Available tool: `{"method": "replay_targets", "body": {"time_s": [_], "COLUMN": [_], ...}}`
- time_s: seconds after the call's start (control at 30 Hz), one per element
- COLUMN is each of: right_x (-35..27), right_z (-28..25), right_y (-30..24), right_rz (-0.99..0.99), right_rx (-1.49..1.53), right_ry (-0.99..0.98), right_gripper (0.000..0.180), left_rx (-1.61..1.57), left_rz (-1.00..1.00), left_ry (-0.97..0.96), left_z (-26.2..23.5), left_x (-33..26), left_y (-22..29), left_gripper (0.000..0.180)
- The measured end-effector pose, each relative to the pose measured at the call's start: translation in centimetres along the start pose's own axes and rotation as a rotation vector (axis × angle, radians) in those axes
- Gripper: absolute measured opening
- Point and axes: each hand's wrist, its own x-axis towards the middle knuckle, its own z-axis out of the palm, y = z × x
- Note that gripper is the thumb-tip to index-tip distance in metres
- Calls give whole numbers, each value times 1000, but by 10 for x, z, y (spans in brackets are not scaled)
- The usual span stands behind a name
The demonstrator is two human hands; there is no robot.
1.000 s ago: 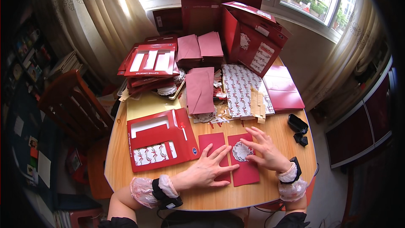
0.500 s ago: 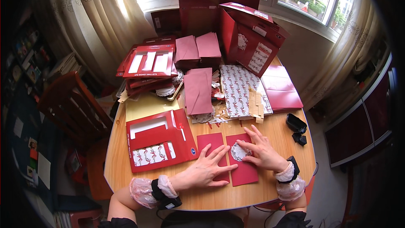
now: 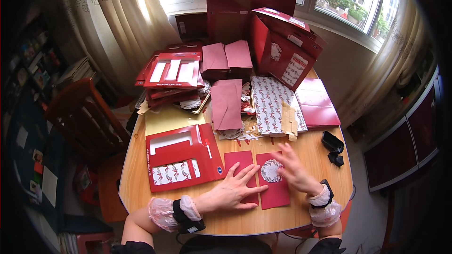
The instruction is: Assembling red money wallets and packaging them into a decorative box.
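Two red cards or envelopes lie side by side on the table before me. My left hand (image 3: 234, 188) rests flat with spread fingers on the left card (image 3: 238, 158), its fingertips reaching the near card's edge. On the right card (image 3: 275, 198) sits a round white paper doily (image 3: 270, 171) with a lacy rim. Over the right side of that card hovers my right hand (image 3: 298, 174), fingers apart and a little blurred, with nothing seen in it. A red window folder (image 3: 212, 160) with patterned paper showing through lies left of the cards.
Behind are pink envelope stacks (image 3: 226, 106), a patterned sheet pile (image 3: 267, 99) with tan tape pieces (image 3: 288, 120), and red card packs (image 3: 318, 101). Stacked red folders (image 3: 173, 68) stand far left, a large red box (image 3: 287, 51) far right. Small black objects (image 3: 332, 142) lie near the right edge.
My right hand has lifted off the doily and shifted right, uncovering more of it. My left hand stays on the cards. The whole view has shifted slightly.
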Motion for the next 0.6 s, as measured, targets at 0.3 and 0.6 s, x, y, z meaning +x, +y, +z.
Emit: {"method": "replay_targets", "body": {"time_s": [0.3, 0.6], "right_x": [-11, -4], "right_z": [15, 16], "right_y": [-30, -29], "right_rz": [302, 311], "right_rx": [-56, -123], "right_ry": [138, 99], "right_gripper": [73, 81], "left_rx": [39, 66], "left_rz": [-4, -51], "left_ry": [44, 99], "left_z": [6, 10], "left_x": [0, 1], "left_y": [4, 11], "left_gripper": [64, 67]}}
